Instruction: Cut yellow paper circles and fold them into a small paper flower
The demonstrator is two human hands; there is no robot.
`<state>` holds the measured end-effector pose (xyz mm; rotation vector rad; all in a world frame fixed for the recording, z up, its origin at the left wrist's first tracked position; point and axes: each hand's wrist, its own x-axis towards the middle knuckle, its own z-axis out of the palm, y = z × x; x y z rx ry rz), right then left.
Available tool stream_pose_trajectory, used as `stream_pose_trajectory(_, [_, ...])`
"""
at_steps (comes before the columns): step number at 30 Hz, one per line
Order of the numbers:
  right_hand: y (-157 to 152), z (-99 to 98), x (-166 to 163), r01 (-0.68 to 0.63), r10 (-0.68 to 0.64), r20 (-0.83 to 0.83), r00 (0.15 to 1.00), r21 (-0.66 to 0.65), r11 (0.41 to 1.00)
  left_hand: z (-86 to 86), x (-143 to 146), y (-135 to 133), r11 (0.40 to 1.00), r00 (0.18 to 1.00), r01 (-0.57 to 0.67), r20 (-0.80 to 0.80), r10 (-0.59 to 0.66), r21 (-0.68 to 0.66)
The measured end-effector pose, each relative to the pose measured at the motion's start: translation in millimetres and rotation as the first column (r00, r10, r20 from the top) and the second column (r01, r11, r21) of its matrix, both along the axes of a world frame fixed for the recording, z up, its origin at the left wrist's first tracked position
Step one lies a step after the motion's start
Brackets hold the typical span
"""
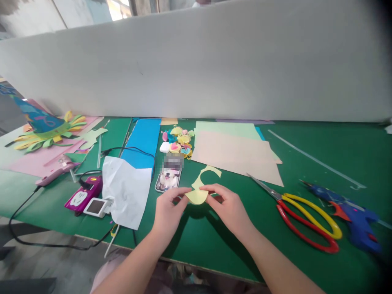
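Note:
Between my two hands is a small pale yellow paper piece [197, 197] with a rounded lower edge, held above the green table. My left hand [171, 208] pinches its left side between thumb and fingers. On the opposite side, the thumb and fingers of my right hand [225, 204] close on it. Just behind lies a yellow paper offcut [208, 170] with a round hole cut out. Scissors [294, 212] with one red and one yellow handle rest open to the right of my right hand. A phone [168, 177] lies behind my left hand.
Small paper decorations [183, 141] cluster behind the phone, beside stacked coloured sheets [235, 149]. A blue glue gun [349, 216] lies far right. White crumpled paper [127, 194], a purple device [84, 194], cables and a pink glue gun [56, 171] occupy the left, near a paper hat [45, 120].

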<state>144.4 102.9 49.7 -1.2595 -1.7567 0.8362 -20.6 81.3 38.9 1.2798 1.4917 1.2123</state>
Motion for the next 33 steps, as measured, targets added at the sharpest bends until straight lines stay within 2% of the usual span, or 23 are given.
stream_pose_trajectory(2, [-0.8,-0.5,-3.4,0.008,-0.008,0.001,1.0,0.025,1.0,-0.9,1.3,-1.4,0.998,0.998,-0.018,-0.054,0.022,0.059])
stream_pose_trajectory(8, [-1.2,-6.4,-6.3,0.0,-0.014,0.061,0.998,0.225,0.974,-4.5,1.9,-3.9,0.982,0.985,-0.044,-0.157,0.074,0.185])
stream_pose_trajectory(13, [-1.8,-10.6,-9.3,0.022,-0.056,0.084,0.995,0.364,0.931,-2.9,4.5,-5.8,0.95,0.966,-0.042,-0.229,0.117,0.309])
stream_pose_trajectory(18, [-3.9,-8.0,-14.2,0.053,-0.104,0.091,0.99,0.441,0.896,2.3,10.8,-4.8,0.906,0.945,-0.046,-0.275,0.175,0.42])
stream_pose_trajectory(25, [-4.4,-9.0,-14.9,0.044,-0.114,0.102,0.988,0.523,0.851,0.2,11.8,-5.3,0.899,0.945,-0.053,-0.269,0.186,0.436])
stream_pose_trajectory(33, [-6.9,-16.1,-18.5,0.03,-0.127,0.147,0.981,0.532,0.846,-2.3,14.9,-4.1,0.911,0.946,-0.08,-0.257,0.197,0.406])
